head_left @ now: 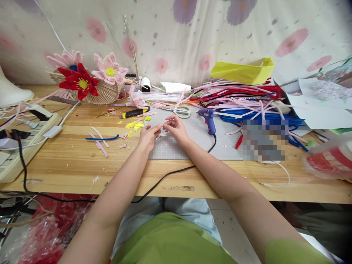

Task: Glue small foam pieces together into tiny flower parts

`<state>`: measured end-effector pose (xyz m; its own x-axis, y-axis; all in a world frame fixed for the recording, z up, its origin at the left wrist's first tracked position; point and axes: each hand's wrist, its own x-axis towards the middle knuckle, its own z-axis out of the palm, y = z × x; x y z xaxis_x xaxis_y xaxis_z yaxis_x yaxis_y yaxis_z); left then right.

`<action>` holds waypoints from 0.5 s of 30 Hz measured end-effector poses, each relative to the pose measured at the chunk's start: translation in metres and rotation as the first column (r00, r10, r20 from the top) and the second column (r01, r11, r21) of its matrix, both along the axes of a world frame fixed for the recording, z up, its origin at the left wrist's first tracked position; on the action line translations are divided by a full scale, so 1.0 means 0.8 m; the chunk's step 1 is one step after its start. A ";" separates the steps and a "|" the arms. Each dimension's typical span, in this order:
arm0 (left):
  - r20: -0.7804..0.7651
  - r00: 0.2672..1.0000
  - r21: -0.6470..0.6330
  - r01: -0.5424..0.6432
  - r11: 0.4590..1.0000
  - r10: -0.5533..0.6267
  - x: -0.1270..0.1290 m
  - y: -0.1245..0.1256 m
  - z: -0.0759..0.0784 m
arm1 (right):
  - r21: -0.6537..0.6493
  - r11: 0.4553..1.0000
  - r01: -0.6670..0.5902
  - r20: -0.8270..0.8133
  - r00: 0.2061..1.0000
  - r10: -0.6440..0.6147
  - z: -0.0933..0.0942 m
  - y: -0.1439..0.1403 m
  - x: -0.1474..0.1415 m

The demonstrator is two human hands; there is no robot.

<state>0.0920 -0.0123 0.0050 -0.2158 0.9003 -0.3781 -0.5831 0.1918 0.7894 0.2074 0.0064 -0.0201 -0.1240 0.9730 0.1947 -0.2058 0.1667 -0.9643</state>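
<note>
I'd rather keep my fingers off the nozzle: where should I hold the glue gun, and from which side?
Probably best by the handle, from the near right. The glue gun lies on the mat, nozzle pointing left, handle slanting toward you, which leaves that side away from the nozzle. Mind the cord at the handle's end.

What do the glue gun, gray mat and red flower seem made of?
Glue gun: probably smooth, hard plastic, by its molded purple body. Gray mat: perhaps matte vinyl, flat with a printed grid. Red flower: likely plush chenille, given fuzzy petals.
</note>
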 end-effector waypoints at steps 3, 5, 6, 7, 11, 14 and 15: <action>0.051 0.998 0.016 0.021 1.000 -0.021 0.000 0.000 0.001 | 0.014 1.000 -0.002 -0.002 1.000 0.002 -0.001 0.000 0.000; 0.057 0.998 0.023 0.033 0.999 -0.035 0.001 0.000 0.002 | 0.024 1.000 0.002 -0.002 1.000 -0.002 -0.001 0.001 0.000; 0.056 0.998 0.028 0.040 0.999 -0.042 0.002 -0.001 0.002 | 0.027 1.000 0.003 -0.003 1.000 -0.003 -0.001 0.001 0.000; 0.056 0.997 0.034 0.047 0.998 -0.049 0.002 -0.001 0.003 | 0.030 1.000 0.003 -0.005 1.000 -0.003 -0.001 0.001 0.000; 0.069 0.996 0.041 0.058 0.998 -0.060 0.005 -0.002 0.004 | 0.038 0.999 -0.006 -0.007 1.000 0.007 0.000 0.001 0.000; 0.093 0.994 0.049 0.059 0.997 -0.063 0.005 -0.002 0.003 | 0.046 0.999 -0.012 -0.003 1.000 0.012 0.000 0.000 0.000; 0.105 0.992 0.054 0.060 0.997 -0.066 0.005 -0.001 0.003 | 0.049 0.999 -0.016 -0.003 1.000 0.016 0.000 0.000 0.000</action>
